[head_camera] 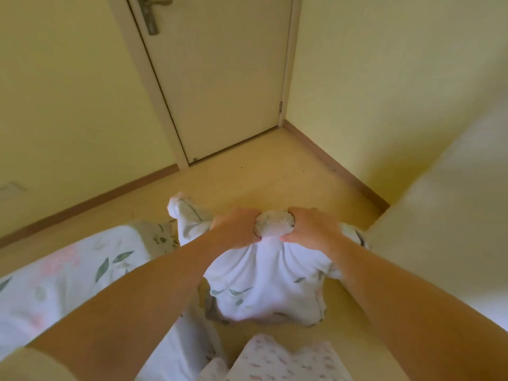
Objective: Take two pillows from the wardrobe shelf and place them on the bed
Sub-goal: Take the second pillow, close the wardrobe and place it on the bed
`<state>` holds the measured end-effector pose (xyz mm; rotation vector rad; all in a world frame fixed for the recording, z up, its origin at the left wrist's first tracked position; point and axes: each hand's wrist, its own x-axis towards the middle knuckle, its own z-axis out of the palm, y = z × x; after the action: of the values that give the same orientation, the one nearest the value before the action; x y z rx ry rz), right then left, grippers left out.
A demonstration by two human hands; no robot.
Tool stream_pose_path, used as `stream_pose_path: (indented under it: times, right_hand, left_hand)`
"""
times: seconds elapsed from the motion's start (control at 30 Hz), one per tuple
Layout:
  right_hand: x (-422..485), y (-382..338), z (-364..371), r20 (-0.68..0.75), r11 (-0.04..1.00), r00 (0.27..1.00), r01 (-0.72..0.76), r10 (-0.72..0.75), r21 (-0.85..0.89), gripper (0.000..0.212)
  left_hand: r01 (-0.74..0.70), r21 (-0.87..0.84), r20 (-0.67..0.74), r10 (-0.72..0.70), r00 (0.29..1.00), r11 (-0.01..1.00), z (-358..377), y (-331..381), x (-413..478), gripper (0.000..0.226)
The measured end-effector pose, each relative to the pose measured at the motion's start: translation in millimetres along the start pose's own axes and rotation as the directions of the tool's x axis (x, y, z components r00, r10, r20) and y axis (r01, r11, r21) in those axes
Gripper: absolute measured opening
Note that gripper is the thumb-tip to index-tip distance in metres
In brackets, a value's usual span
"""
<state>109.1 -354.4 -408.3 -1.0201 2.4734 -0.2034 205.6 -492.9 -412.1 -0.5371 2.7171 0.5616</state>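
A white pillow (264,284) with a green leaf print hangs in front of me above the floor. My left hand (236,229) and my right hand (310,229) both grip its bunched top edge, close together, with a wad of fabric bulging between them. The bed (60,276), covered in a white sheet with leaves and pink flowers, lies at the lower left, next to the pillow. A second pillow cannot be made out for sure.
A closed cream door (220,86) with a metal handle (151,15) stands ahead in the corner of yellow walls. A pale blurred panel (453,215) rises at the right. Yellow floor (261,171) stretches toward the door. Patterned fabric (277,358) shows at the bottom.
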Motion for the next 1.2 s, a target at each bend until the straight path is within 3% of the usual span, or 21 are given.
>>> stream_pose_path:
  times: [0.23,0.53,0.9,1.2]
  right_hand:
    - [76.8,-69.2,-17.1,0.052,0.986,0.985,0.163,-0.162,-0.028,0.03]
    - [219.5,-138.7,-61.7,0.099,0.928,0.927,0.369,-0.363,-0.054,0.025]
    - [387.5,-210.6,-86.1,0.253,0.831,0.812,0.554,-0.525,-0.052,0.02]
    - [460.8,-301.8,-80.4,0.202,0.69,0.709,0.704,-0.675,-0.168,0.031]
  left_hand:
    - [0.155,-0.003,-0.079,-0.154,0.985,0.988,-42.4,-74.9,15.6,0.019]
    - [0.366,-0.04,-0.189,-0.366,0.911,0.93,-115.6,-158.9,83.1,0.026]
    - [0.544,-0.175,-0.194,-0.57,0.798,0.821,-175.1,-245.1,166.8,0.027]
    - [0.688,-0.133,-0.274,-0.694,0.666,0.713,-203.8,-330.8,180.7,0.023]
